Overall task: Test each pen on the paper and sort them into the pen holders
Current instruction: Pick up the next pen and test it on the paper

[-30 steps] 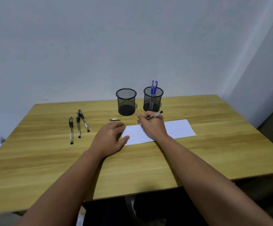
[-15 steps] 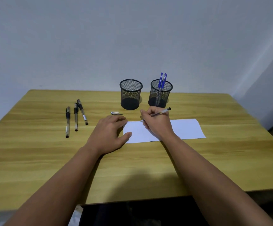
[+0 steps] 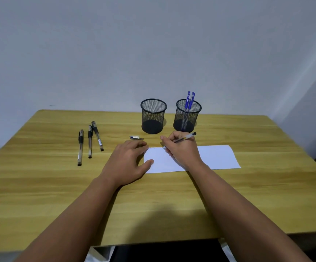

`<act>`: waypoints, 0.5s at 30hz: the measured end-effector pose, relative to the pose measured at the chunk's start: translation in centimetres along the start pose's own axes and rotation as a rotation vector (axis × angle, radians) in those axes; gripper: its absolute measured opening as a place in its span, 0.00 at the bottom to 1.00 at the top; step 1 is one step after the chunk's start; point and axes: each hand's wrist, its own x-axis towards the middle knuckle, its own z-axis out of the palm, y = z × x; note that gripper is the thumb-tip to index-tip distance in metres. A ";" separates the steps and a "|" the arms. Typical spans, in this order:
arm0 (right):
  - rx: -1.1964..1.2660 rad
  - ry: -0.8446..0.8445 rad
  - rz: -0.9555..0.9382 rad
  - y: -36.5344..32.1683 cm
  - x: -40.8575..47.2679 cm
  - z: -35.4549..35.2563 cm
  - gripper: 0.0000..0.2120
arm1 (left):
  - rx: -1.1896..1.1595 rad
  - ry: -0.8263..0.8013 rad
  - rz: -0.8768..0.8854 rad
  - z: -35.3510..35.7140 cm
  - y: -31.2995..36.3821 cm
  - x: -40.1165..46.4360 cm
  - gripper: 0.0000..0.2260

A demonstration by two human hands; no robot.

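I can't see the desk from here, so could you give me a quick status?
Right hand shut on pen, tip on paper. Left hand open, pinning paper. Three pens waiting. Nothing blocking.

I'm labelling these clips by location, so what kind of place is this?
Probably a plain desk in a home or office room: a wooden table against a bare white wall, with mesh pen holders and paper.

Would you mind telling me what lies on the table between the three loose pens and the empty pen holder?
In the head view, only a small pen cap lies there, on bare wood.
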 end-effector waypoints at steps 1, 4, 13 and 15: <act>-0.014 0.000 0.000 0.0 0.0 0.0 0.16 | 0.001 0.000 -0.001 0.0 0.0 0.0 0.26; -0.043 -0.008 -0.002 0.1 0.2 0.1 0.15 | -0.007 0.005 -0.008 0.0 0.1 0.0 0.26; -0.041 0.015 0.022 0.3 0.3 0.1 0.16 | -0.010 0.002 -0.011 0.0 0.1 0.0 0.26; -0.033 0.022 0.025 0.3 0.3 0.1 0.16 | -0.007 0.004 -0.009 0.1 0.1 0.0 0.26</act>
